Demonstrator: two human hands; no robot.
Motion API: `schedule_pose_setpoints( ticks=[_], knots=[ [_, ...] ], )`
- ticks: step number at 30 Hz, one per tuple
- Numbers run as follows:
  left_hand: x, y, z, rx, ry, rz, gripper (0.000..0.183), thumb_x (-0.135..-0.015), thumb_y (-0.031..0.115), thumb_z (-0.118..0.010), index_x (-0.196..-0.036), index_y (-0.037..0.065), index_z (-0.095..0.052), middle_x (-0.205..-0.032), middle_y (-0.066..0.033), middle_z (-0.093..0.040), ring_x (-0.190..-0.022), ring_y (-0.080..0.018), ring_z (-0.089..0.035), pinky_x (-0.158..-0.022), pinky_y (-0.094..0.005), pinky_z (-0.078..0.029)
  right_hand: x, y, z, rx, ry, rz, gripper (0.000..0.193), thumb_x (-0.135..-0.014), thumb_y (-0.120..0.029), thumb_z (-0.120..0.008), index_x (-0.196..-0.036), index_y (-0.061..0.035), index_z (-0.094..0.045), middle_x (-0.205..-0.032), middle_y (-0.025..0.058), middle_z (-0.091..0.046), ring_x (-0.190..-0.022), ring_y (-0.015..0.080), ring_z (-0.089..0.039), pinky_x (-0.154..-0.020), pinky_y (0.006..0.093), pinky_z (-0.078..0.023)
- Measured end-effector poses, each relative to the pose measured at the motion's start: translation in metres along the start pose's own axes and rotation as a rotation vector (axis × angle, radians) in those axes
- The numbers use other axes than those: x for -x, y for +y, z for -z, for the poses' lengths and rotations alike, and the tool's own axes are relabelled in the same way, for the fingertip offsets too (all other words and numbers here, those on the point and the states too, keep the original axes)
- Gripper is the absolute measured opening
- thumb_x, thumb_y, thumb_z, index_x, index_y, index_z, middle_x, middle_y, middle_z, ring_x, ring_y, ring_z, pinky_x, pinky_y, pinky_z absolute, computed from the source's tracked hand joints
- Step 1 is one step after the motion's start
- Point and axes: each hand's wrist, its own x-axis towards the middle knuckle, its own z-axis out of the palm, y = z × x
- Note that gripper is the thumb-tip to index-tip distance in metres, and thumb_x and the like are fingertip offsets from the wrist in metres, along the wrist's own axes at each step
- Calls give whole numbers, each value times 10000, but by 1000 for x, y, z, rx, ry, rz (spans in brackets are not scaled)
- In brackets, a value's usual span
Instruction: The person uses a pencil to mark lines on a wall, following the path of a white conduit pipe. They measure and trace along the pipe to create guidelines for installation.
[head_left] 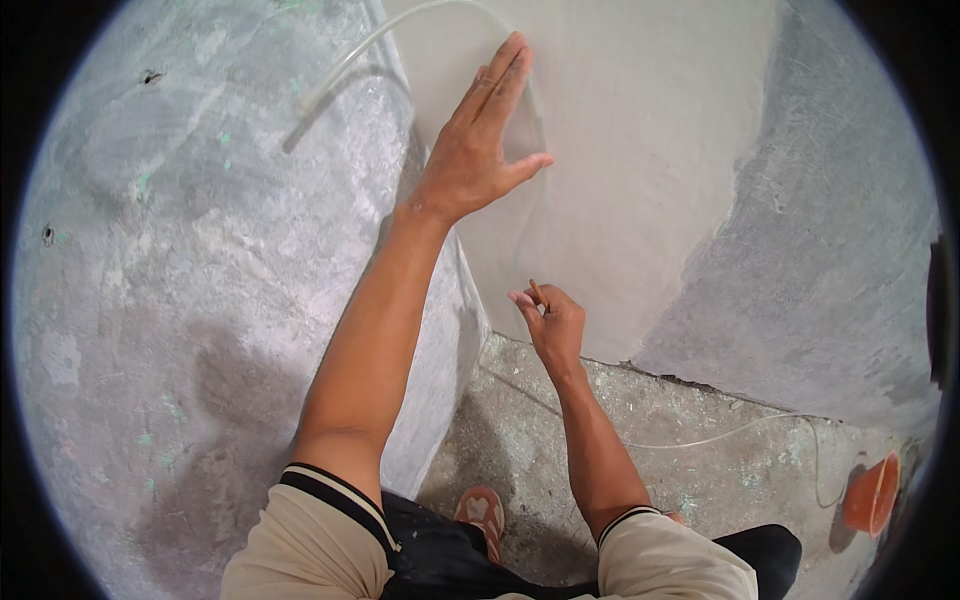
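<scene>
Clearly, the left arm was stretched far out, nearly straight at the elbow, running from the striped sleeve [335,510] up along the edge of the mottled grey wall [190,270]. At its end the left hand [472,165] was open, its back toward the view, fingers extended close together and thumb spread out to the right. It lay over the pale wall [640,180] (whether the palm pressed flat could not be told), and the clear tube [342,66] arched from the grey wall over to the fingertips, then ran down the pale surface beside the thumb.

Lower and nearer the body, the right forearm angled up and leftward. The right hand [560,322] was curled, pinching a short brown stick [539,293] whose tip stuck out above the fingers, near the pale wall's foot.

Over the rough floor [690,475], thin tubing [720,437] curved rightward to an orange bucket [868,497].
</scene>
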Motion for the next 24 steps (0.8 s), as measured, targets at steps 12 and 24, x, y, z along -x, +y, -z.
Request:
schedule_pose_setpoints(
  ticks=[12, 24],
  knots=[
    [0, -1, 3, 32, 42, -79, 1079, -752, 184, -878, -1629, 119, -251, -1695, -80, -256, -1537, -272, -307, -1256, -446, -320, 34, 55, 38, -33, 31, -210, 341, -991, -235, -720, -771, 14, -642, -609, 40, -558, -581, 101, -484, -557, 286, -410],
    [1, -1, 0, -3, 36, -63, 1081, -756, 208, -881, -1630, 139, -249, -1696, -68, -257, -1540, -257, -301, -1263, -447, -315, 14, 44, 60, -163, 133, -368, 473, -1023, -436, -653, -930, 18, -748, -645, 15, -591, -611, 65, -463, -581, 266, -365]
  ],
)
